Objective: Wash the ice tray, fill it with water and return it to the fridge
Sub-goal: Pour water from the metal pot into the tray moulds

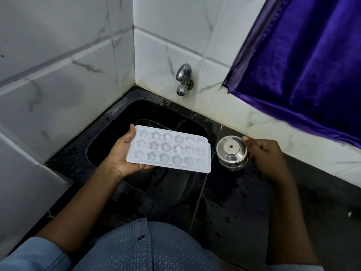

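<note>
My left hand (122, 153) holds a white ice tray (172, 151) by its left end, flat and face up over the black sink (109, 137). The tray has three rows of star and flower shaped moulds. Right of the tray, my right hand (261, 153) grips a small shiny steel pot with a lid (231, 151), which stands on the wet black counter (234, 202). A chrome tap (183, 79) sticks out of the tiled wall above the sink; no water runs from it.
White marble-look tiles (58, 65) close in the sink on the left and at the back. A purple curtain (304, 65) hangs at the upper right, its hem near the counter. The counter extends right and toward me.
</note>
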Demonstrator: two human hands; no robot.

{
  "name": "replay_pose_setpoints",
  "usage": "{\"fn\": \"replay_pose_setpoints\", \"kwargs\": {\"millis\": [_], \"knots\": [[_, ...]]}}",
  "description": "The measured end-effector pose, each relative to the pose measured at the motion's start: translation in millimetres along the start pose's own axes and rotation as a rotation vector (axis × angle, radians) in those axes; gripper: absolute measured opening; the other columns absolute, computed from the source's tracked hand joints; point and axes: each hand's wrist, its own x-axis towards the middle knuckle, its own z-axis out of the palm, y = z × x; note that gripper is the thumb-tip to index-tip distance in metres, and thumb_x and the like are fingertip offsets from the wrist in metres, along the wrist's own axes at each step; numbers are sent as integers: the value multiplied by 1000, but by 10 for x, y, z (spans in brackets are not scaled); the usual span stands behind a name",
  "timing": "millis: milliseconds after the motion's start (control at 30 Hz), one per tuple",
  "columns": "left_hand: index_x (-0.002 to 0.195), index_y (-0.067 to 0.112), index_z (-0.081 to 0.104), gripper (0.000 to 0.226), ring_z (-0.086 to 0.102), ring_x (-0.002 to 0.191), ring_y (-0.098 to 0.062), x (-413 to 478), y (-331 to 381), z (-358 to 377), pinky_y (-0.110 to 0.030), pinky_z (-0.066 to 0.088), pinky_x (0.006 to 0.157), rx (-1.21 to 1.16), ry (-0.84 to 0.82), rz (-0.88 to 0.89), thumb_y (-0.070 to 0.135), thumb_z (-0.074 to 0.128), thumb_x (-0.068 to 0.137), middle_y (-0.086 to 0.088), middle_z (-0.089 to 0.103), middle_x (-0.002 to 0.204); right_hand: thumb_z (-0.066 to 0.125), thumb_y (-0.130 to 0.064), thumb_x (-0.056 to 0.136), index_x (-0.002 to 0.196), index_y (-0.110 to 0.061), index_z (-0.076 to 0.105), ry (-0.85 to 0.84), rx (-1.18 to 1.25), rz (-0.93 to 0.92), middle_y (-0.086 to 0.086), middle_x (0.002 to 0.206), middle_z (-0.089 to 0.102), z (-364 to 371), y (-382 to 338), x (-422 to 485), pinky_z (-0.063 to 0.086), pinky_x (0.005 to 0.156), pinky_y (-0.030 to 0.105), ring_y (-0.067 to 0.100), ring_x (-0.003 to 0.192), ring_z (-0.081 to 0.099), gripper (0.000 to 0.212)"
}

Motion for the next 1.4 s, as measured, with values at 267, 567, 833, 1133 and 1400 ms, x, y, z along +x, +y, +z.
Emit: {"fn": "replay_pose_setpoints", "kwargs": {"millis": [267, 567, 833, 1133, 1400], "knots": [[125, 15, 79, 74, 67, 126, -43, 67, -109, 109, -67, 59, 90, 37, 31, -21, 76, 50, 96, -18, 65, 145, 50, -35, 110, 60, -9, 48, 82, 359, 185, 6, 49, 50, 86, 1087, 67, 36, 47, 20, 13, 44, 43, 56], [129, 16, 77, 74, 65, 129, -43, 177, -269, 277, -65, 58, 90, 92, 24, -56, 76, 51, 96, -18, 64, 147, 48, -34, 111, 66, -9, 51, 29, 445, 387, 10, 55, 50, 203, 1592, 469, 39, 52, 31, 22, 49, 48, 51], [130, 17, 77, 74, 64, 132, -42, 246, -353, 397, -65, 57, 94, 103, 5, -58, 77, 50, 96, -16, 64, 147, 46, -27, 112, 102, 6, 61, -63, 441, 403, 15, 69, 50, 351, 1661, 855, 42, 56, 33, 20, 50, 52, 37], [142, 17, 68, 77, 57, 139, -43, 320, -375, 403, -66, 53, 100, 92, -53, -83, 77, 52, 96, -17, 58, 154, 47, -30, 112, 104, 7, 60, -73, 434, 466, 15, 67, 51, 418, 1809, 1025, 44, 56, 33, 26, 56, 49, 40], [138, 18, 71, 76, 60, 137, -42, 367, -331, 424, -64, 55, 99, 124, -25, -88, 78, 50, 97, -17, 60, 151, 58, -35, 107, 74, -2, 57, -43, 336, 514, 18, 66, 55, 366, 1877, 1067, 45, 50, 31, 27, 54, 51, 46]]}}
